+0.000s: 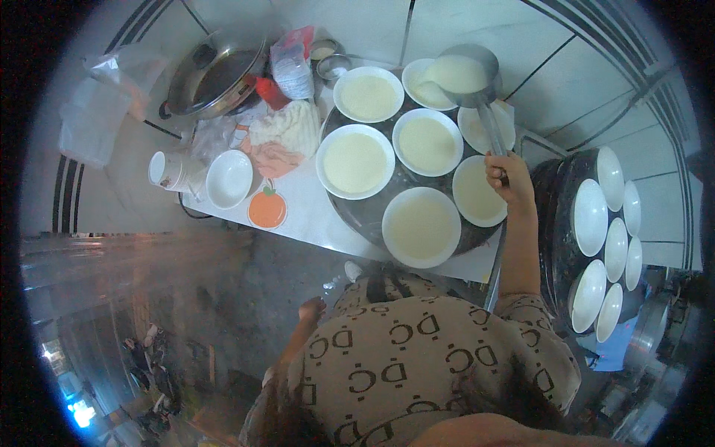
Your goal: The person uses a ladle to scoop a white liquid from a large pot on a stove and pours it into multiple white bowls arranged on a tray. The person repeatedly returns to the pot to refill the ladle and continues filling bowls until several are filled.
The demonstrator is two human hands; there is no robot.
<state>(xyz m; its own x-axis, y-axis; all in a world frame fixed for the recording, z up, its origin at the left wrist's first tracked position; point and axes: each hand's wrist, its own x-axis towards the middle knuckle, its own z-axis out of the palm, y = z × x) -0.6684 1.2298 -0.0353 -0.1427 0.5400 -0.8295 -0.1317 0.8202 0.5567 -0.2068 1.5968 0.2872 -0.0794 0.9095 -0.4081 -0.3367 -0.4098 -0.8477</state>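
Observation:
My right hand (pixel 509 177) grips the handle of a large metal ladle (pixel 491 129). Pale, creamy liquid (pixel 459 74) shows in its bowl, which overlaps the back white bowl (pixel 412 71); whether liquid is flowing out, I cannot tell. Several white bowls stand on a round dark tray (pixel 357 209), holding the same pale liquid, among them a front bowl (pixel 422 226), a left bowl (pixel 355 162) and a middle bowl (pixel 428 142). My forearm passes beside the right-hand bowl (pixel 477 190). Low at my side hangs my left hand (pixel 311 308), fingers curled, with nothing visible in it.
Left on the white tabletop (pixel 307 223) are an empty white bowl (pixel 229 179), stacked paper cups (pixel 174 172), a cloth (pixel 286 131) and a steel pan (pixel 220 78). At right, several white bowls (pixel 590 218) sit on a dark round stack (pixel 561 223). A tiled wall (pixel 368 28) rises behind.

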